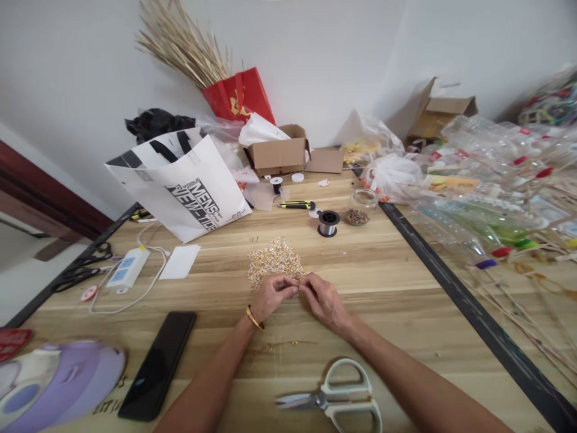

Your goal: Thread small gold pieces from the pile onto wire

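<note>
My left hand (273, 296) and my right hand (323, 300) meet fingertip to fingertip at the near edge of a pile of small gold and clear beads (276, 260). Both are closed in a pinch; whatever sits between the fingertips is too small to make out. A gold bangle (255, 319) circles my left wrist. On the table between my forearms lies a thin gold chain-like strand (293, 343). Closer to me rest scissors with pale green handles (347, 394), their blades pointing left.
Beyond the beads stand a wire spool (328, 223), a glass jar (359, 207) and a yellow-black cutter (296, 205). A black phone (157, 364), power strip (129, 269) and white paper bag (180, 186) are at left. Plastic bottles (491, 156) crowd the right.
</note>
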`<state>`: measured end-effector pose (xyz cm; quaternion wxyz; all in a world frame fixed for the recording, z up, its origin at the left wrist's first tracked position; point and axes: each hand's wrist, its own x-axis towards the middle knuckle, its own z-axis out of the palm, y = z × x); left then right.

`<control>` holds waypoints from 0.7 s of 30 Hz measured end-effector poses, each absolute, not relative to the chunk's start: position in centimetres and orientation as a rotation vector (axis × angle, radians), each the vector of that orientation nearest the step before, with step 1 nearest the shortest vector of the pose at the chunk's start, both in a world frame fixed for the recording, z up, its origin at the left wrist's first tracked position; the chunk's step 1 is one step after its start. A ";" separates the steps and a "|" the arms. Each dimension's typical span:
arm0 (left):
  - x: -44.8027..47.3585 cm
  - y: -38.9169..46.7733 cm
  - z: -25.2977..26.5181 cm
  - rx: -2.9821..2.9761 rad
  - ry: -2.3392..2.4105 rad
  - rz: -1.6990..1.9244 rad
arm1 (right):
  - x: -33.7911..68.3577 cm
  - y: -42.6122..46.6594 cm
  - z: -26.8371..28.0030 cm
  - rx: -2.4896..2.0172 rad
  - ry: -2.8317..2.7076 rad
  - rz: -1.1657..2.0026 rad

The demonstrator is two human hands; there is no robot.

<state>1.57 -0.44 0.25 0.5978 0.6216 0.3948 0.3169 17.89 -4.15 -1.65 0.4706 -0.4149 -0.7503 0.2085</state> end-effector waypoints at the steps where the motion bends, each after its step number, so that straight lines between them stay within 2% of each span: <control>1: 1.6 -0.4 0.3 1.448 0.913 0.736 | 17.9 -4.1 -1.6 -1.014 -1.835 0.515; 21: 1.4 -0.3 0.4 1.301 0.962 0.903 | 18.3 -3.9 -1.5 -1.082 -1.766 0.519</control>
